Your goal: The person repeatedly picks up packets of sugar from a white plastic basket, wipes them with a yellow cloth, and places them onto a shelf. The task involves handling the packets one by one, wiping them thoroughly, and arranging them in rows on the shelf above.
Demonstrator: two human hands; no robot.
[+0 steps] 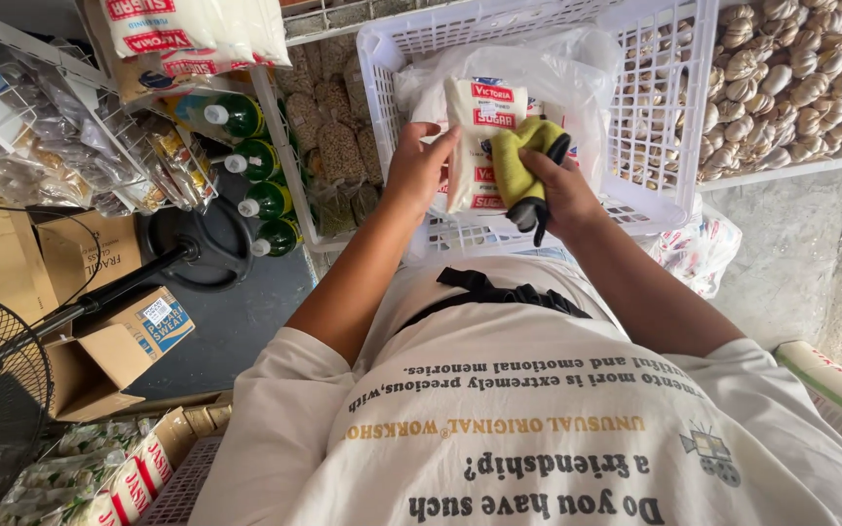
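The left hand (419, 168) grips a white bag of sugar (478, 136) by its left edge, fingers curled round the side and thumb toward the front, holding it upright above a white plastic crate (674, 58). The right hand (562, 190) is closed on a yellow cloth (523, 166) and presses it against the bag's right front face; a dark strap or edge of the cloth hangs down below the fist. The bag sits over the crate's near left part, where a clear plastic liner (557, 58) holds what look like more bags of the same kind.

By the look of it, the step in hand is wiping the bag clean while it is held clear of the crate. The next move would call for a steady left grip while the cloth sweeps over the face, and probably a turn of the bag to reach its back, without squeezing so hard that the soft pack buckles or slips.

To the left, green bottles (263, 175) lie in a wire rack (275, 117); a second crate of garlic (782, 78) stands at the right.
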